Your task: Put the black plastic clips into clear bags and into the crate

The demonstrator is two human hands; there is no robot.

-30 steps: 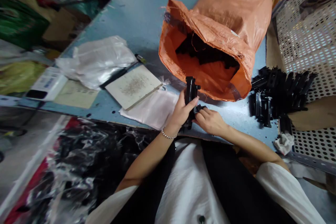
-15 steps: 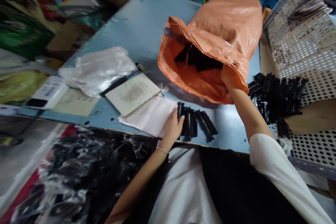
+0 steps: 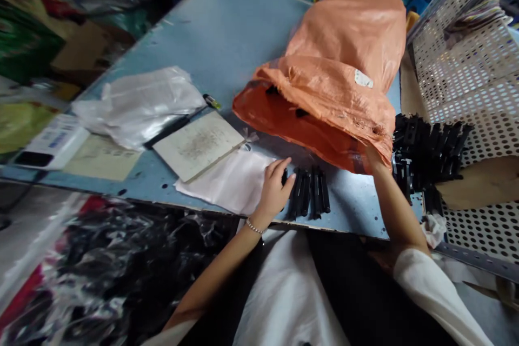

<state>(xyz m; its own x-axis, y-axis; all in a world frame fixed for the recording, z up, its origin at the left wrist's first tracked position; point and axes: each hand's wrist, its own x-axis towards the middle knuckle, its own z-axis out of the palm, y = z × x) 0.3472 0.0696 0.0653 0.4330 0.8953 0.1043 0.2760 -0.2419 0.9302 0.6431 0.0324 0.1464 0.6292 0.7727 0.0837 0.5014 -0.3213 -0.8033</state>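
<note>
Slumped forward since the earlier view, the orange woven sack (image 3: 338, 59) now has its mouth almost folded shut, with only a few black bits showing at the opening. The right hand (image 3: 375, 158) sits at the sack's edge, around 4 o'clock, partly hidden by the weave, so whether it is closed on the cloth cannot be told. The left hand (image 3: 274, 192) is open, fingers spread apart, just beside a row of black plastic parts (image 3: 310, 193) on the blue table (image 3: 211, 48). A larger heap of black parts (image 3: 425, 148) lies at 3 o'clock from the row. These parts look light and stiff, with ridged edges, and are probably best taken by their long bodies. The sack looks soft and slippery, and its folds will likely flop unless held at the rim.
</note>
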